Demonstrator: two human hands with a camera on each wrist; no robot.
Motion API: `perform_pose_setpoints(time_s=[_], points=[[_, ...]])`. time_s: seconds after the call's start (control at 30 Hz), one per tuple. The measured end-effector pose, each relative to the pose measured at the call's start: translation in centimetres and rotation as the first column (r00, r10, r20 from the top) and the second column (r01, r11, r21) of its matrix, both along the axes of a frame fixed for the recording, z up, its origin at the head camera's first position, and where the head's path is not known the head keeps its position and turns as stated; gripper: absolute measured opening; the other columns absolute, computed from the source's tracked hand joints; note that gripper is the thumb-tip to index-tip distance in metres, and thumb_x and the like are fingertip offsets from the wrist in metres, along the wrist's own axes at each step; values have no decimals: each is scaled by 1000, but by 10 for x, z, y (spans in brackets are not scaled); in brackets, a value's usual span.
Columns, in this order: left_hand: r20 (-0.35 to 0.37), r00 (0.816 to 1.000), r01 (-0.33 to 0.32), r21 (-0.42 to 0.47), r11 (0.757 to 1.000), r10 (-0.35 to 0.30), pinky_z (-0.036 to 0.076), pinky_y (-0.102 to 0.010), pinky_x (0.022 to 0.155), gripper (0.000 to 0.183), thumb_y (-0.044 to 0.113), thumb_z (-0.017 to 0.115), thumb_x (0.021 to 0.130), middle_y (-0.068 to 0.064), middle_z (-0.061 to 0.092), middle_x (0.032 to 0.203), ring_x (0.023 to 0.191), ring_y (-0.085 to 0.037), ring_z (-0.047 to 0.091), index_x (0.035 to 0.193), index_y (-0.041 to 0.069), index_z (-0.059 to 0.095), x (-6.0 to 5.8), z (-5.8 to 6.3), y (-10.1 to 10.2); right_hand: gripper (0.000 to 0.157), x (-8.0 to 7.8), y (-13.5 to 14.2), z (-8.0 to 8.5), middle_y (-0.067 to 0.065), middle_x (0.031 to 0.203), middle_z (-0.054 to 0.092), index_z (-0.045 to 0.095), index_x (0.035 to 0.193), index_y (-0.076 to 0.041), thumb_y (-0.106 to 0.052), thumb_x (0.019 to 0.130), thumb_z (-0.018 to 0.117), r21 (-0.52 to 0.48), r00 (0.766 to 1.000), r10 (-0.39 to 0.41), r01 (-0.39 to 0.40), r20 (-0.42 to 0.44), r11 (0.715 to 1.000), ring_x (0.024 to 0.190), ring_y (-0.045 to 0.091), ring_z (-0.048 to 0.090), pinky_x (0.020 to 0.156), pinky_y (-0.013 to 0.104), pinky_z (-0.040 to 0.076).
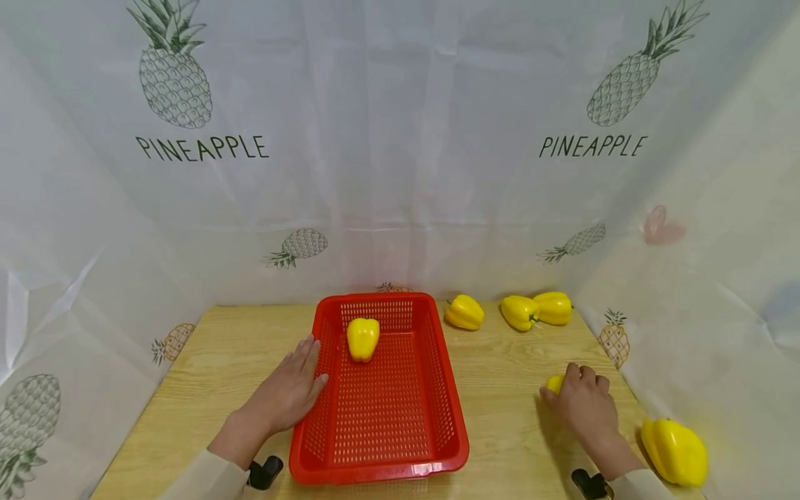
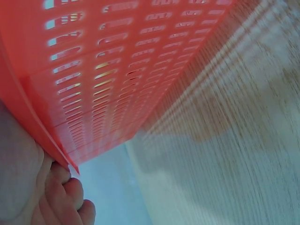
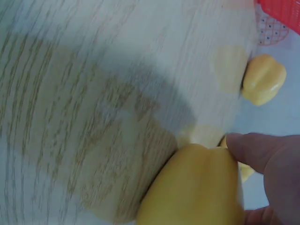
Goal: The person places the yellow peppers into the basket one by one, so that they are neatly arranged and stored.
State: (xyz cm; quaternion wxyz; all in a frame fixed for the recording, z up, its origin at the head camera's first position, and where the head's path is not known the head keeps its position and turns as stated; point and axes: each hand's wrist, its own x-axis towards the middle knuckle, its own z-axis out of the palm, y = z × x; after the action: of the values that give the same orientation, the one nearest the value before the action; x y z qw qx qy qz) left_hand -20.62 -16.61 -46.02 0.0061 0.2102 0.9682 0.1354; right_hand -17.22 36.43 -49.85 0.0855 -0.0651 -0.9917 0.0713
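My left hand [image 1: 290, 385] rests on the left rim of a red plastic basket [image 1: 451, 389], fingers straight and thumb over the edge. In the left wrist view its fingertips [image 2: 74, 188] lie right at the rim, outside the slotted wall. One yellow bell pepper [image 1: 363, 339] sits inside the basket, near its back left. At the right of the table, my right hand [image 1: 586, 406] grips another yellow bell pepper [image 3: 192, 187] from above; in the head view the hand hides most of it. The right thumb [image 3: 255, 149] presses on the pepper's end.
Along the back of the wooden table [image 1: 500, 417] lie a yellow pepper [image 1: 464, 312] right of the basket and two touching ones, a left pepper [image 1: 517, 312] and a right pepper [image 1: 553, 307]. Another pepper [image 1: 675, 451] lies by the right edge. A pineapple-print sheet [image 1: 400, 173] surrounds the table.
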Motion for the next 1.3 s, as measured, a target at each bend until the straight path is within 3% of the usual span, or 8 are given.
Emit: perform_pose_setpoints(time_s=[0.17, 0.3, 0.4, 0.57, 0.73, 0.87, 1.1, 1.3], points=[[-5, 1000, 3, -6, 1000, -3, 30, -64, 125, 70, 30, 52, 112, -32, 25, 170, 158, -49, 25, 161, -12, 27, 1, -1, 0, 71, -3, 3, -7, 44, 128, 53, 50, 133, 18, -27, 88, 83, -11, 985, 150, -152, -84, 988, 115, 66, 50, 90, 72, 50], [-1, 1000, -2, -1, 1000, 2, 29, -63, 126, 70, 30, 52, 111, -31, 24, 170, 158, -48, 24, 161, -12, 27, 0, -2, -1, 73, -5, 11, -9, 34, 135, 55, 53, 138, 11, -18, 81, 88, 33, 927, 353, -351, -126, 936, 124, 57, 51, 103, 72, 44], [3, 1000, -3, 4, 1000, 2, 28, -63, 126, 70, 29, 52, 111, -31, 23, 170, 158, -48, 24, 161, -12, 26, 1, -3, 0, 78, -6, 15, -9, 31, 141, 53, 51, 142, 6, -18, 79, 89, 52, 906, 409, -406, -106, 912, 131, 55, 48, 107, 74, 39], [12, 1000, -3, 10, 1000, 2, 28, -63, 126, 70, 29, 52, 111, -31, 23, 171, 159, -48, 23, 161, -12, 27, 1, -2, 1, 96, -4, 15, -6, 36, 148, 44, 41, 150, 6, -46, 83, 86, 28, 957, 289, -288, -37, 957, 133, 61, 43, 103, 81, 36], [13, 1000, -6, 2, 1000, 6, 29, -62, 126, 71, 31, 52, 112, -30, 23, 171, 159, -47, 23, 162, -11, 26, 1, -1, 3, 116, 0, 12, -1, 44, 145, 41, 35, 150, 13, -68, 81, 81, 5, 994, 102, -103, 34, 995, 122, 68, 46, 86, 79, 47], [14, 1000, -10, 0, 1000, 10, 29, -62, 126, 71, 32, 52, 111, -30, 23, 171, 159, -47, 23, 162, -11, 26, 0, -1, 3, 111, -1, 10, 2, 48, 138, 42, 32, 148, 16, -59, 83, 83, -18, 994, 66, -64, 89, 998, 115, 70, 47, 75, 73, 53], [13, 1000, -13, 9, 1000, 13, 28, -62, 126, 72, 32, 52, 111, -30, 22, 171, 159, -47, 23, 162, -11, 25, 0, -3, 2, 89, -4, 5, 4, 50, 130, 42, 33, 142, 20, -26, 85, 82, -54, 992, 117, -114, 48, 992, 110, 68, 48, 86, 71, 50], [-6, 1000, -1, 5, 1000, 1, 29, -63, 126, 71, 32, 52, 112, -31, 24, 170, 158, -48, 25, 161, -12, 26, 1, -2, 0, 85, -8, 2, 8, 50, 124, 42, 30, 141, 20, -21, 84, 78, -52, 988, 119, -114, 95, 992, 104, 66, 47, 83, 70, 48]])
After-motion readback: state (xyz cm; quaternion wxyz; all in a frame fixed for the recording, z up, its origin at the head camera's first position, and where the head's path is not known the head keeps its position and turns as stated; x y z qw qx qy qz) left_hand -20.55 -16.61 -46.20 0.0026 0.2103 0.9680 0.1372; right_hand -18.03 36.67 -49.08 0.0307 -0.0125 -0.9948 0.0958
